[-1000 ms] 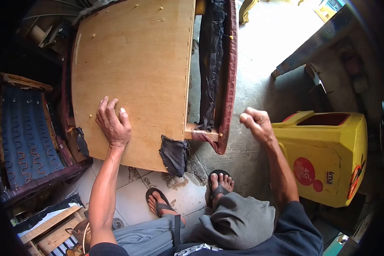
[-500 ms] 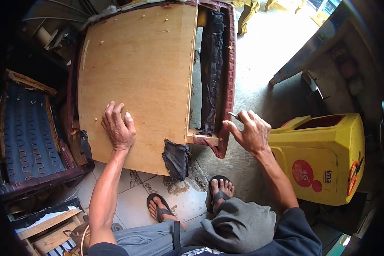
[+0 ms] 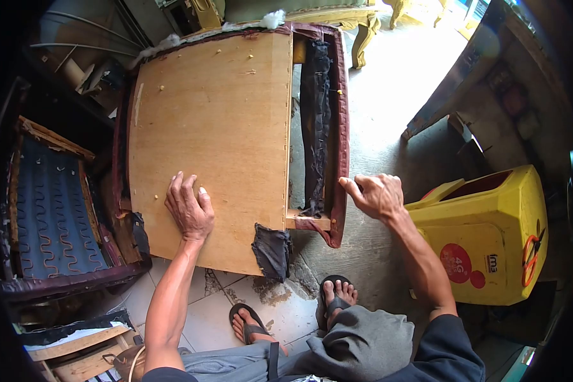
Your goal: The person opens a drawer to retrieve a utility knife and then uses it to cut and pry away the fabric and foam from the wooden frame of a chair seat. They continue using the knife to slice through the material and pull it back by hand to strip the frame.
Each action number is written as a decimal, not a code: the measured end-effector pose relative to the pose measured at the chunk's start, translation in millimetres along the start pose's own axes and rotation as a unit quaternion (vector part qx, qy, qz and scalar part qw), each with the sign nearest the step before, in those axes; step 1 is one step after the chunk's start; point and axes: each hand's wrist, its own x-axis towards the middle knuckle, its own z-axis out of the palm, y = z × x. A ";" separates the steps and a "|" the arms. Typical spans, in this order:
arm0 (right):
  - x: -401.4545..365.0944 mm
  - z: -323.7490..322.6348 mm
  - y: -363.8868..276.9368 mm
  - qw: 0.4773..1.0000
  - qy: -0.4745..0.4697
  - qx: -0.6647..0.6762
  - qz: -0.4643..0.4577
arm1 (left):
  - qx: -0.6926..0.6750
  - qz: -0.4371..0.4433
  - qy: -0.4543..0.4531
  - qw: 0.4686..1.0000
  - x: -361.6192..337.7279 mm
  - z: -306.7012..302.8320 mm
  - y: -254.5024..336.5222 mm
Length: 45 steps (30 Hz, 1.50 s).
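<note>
Furniture frame [image 3: 343, 140], upper centre: your right hand [image 3: 381, 196] has moved in beside its edge, curled, contents unclear; your left hand [image 3: 191, 210] rests open on the panel [image 3: 223, 134].

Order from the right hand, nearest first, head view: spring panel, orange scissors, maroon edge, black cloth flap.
From the right hand:
1. maroon edge, just left
2. black cloth flap, left, at board's corner
3. orange scissors, right, on yellow box
4. spring panel, far left
</note>
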 end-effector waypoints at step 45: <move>-171.2 24.1 -36.5 0.777 -0.067 0.522 0.345 | -0.156 0.235 -0.249 0.927 -26.1 -17.0 161.3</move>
